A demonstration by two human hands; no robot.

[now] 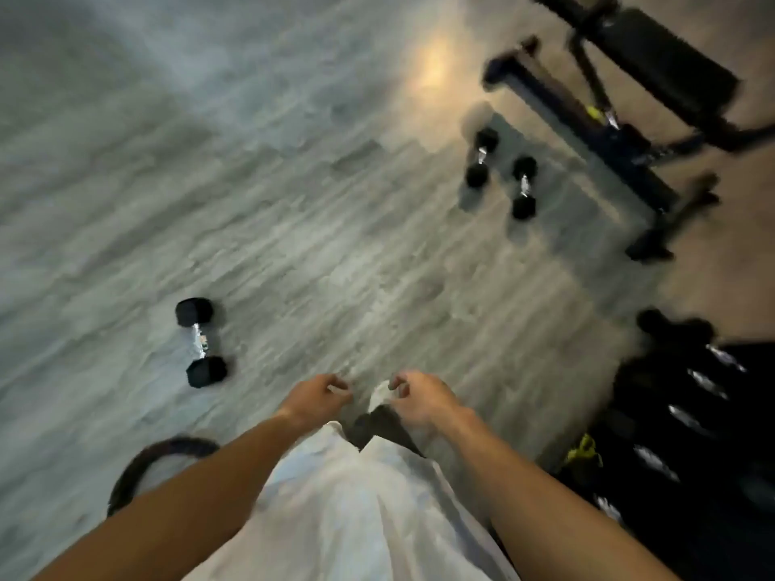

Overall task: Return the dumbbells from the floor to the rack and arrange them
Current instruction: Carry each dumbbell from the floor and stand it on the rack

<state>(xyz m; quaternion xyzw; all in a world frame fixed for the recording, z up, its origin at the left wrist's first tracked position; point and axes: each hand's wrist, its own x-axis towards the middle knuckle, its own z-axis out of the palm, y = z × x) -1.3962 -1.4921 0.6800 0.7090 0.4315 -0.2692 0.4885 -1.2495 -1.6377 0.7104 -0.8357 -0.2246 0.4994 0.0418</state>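
**Fetch the nearest dumbbell**

Both empty, fingers loosely curled: left hand [315, 397], right hand [420, 397]. Nearest dumbbell [201, 342] on floor [293, 245], front-left; dumbbell pair [501, 174] beside bench [620, 119]; rack [692, 413] right. Best gripped mid-handle, knees bent.

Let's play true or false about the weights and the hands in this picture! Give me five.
1. Three dumbbells lie on the floor. True: a lone dumbbell on the left and a pair, the farther dumbbell and the nearer dumbbell, by the bench.
2. The left hand holds a dumbbell. False: it holds nothing, fingers loosely curled.
3. The right hand holds nothing. True.
4. The pair of dumbbells lies on top of the bench. False: both are on the floor beside it.
5. The rack on the right has no dumbbells. False: several shiny handles show on it.
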